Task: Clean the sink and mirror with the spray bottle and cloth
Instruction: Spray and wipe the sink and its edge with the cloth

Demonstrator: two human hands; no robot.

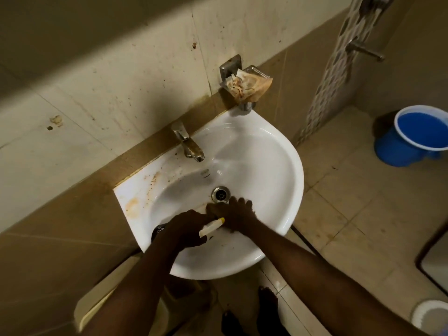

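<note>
The right hand (238,215) is laid fingers-spread on the basin floor, fingertips just short of the drain (220,194); a cloth might be under it, but none can be made out. The left hand (186,230) is curled round the spray bottle (212,227), whose white nozzle with its yellow tip is aimed at the right hand, low in the near part of the sink (286,180). Orange-brown stains are seen on the sink's left corner ledge (135,202), and the tap (188,143) at the back edge looks grimy too. Probably best if spray is put on the ledge first, left to soak a bit, then wiped toward the drain. The mirror isn't surely identified.
</note>
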